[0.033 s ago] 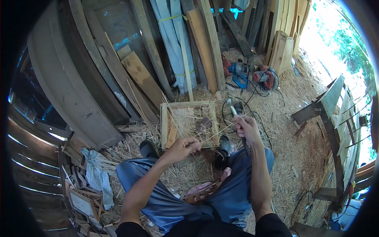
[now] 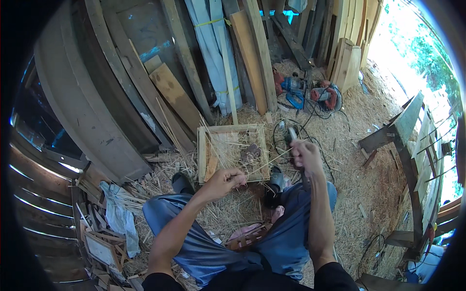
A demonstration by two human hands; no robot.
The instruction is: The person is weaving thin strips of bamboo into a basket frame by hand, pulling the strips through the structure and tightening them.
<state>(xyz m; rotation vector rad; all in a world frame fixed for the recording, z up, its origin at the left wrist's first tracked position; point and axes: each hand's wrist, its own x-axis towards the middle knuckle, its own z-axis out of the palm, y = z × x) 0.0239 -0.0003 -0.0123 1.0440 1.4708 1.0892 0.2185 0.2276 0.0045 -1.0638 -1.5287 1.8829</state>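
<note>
- The left hand (image 2: 226,183) is held over the lap, just in front of the near edge of the box; its grip is pinched, thumb against fingers, on the end of a thin strip (image 2: 268,163).
- The strip is stretched between the two hands, slanting up to the right, above the near right corner of the box.
- The right hand (image 2: 307,156) is held to the right of the box, above the right knee; its grip is curled around a tool (image 2: 292,134), whose pale end is pointed up and away from the body.
- Whether the strip is also pinched by the right fingers, or only met by the tool, cannot be told, as the hand is blurred.
- The shallow wooden box (image 2: 202,156) is set on the floor (image 2: 357,165) beyond the feet; a dark lump (image 2: 251,153) and a flat piece of wood (image 2: 211,166) are held in it, with loose strips strewn across.
- A sandal (image 2: 182,183) is seen just left of the box.
- The floor is littered with shavings.
- A circular saw (image 2: 328,98) is placed farther off to the right, near a blue-and-red power tool (image 2: 292,83).
- Planks (image 2: 248,60) are leaned against the back wall, beside a pale wrapped bundle (image 2: 209,46).
- A crumpled plastic sheet (image 2: 119,213) is left at the left.
</note>
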